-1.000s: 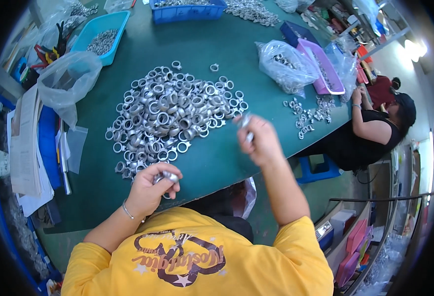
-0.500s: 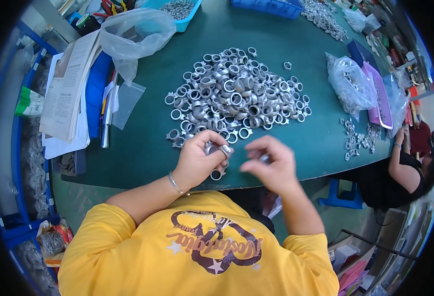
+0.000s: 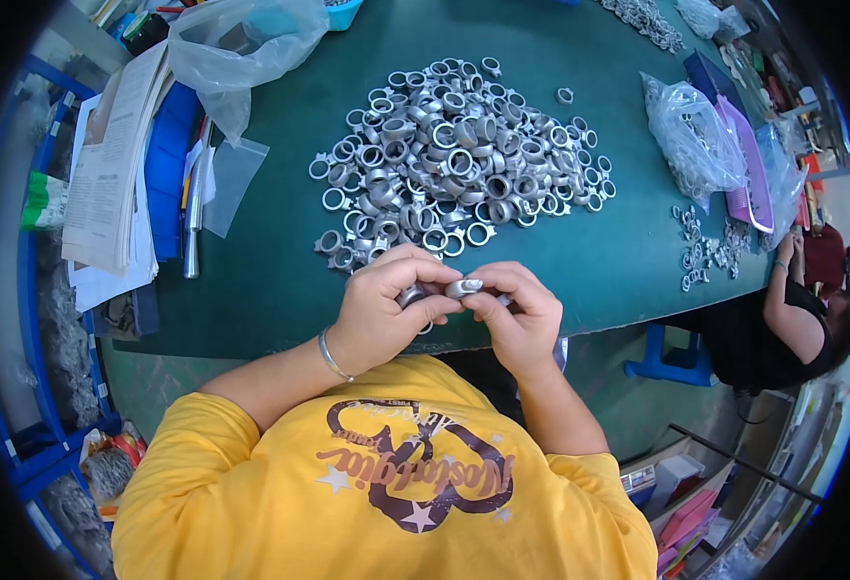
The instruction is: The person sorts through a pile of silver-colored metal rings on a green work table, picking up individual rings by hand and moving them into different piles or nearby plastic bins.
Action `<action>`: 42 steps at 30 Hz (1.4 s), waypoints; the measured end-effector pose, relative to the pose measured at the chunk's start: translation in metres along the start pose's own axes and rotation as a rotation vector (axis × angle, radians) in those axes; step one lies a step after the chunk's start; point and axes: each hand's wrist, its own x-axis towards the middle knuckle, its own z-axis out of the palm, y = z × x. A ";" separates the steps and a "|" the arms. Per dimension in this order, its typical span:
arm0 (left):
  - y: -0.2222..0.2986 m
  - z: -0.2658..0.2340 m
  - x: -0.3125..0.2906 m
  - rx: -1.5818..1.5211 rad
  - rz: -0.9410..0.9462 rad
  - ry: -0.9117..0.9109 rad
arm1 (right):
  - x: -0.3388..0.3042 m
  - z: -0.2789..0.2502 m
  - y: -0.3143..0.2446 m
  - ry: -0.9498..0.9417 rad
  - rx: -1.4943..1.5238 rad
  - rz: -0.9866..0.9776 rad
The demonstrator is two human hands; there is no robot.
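Observation:
Just in front of my body, at the table's near edge, both hands meet over a small silver metal ring (image 3: 463, 288). The fingertips of my left hand (image 3: 391, 295) pinch its left side, and another ring (image 3: 410, 295) sits inside that palm. My right hand (image 3: 520, 314) grips the same ring from the right with thumb and forefinger; a bit of metal shows among its curled fingers, too hidden to name. Beyond the hands lies a large heap of silver metal rings (image 3: 459, 159) with small lugs. One more ring is partly covered below my left hand.
The green table (image 3: 261, 319) carries a clear plastic bag (image 3: 251, 58), papers (image 3: 116, 164) and a blue bin (image 3: 166, 174) at left. At right are a bagged lot of parts (image 3: 691, 145), a pink tray (image 3: 749, 179) and small loose parts (image 3: 705, 251). Another person (image 3: 797, 329) sits beyond.
My right hand has moved left to meet the left hand and now grips the ring with it. The whole view has shifted slightly, with the table higher in it.

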 end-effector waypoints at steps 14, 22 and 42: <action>-0.009 -0.019 0.016 0.314 0.163 0.150 | 0.009 -0.042 0.023 -0.045 0.874 0.454; -0.025 -0.003 0.036 0.860 0.149 -0.256 | 0.034 -0.016 0.007 -0.242 -0.893 0.137; -0.001 0.006 0.009 0.111 0.115 -0.193 | -0.003 -0.030 0.006 -0.186 -0.202 -0.259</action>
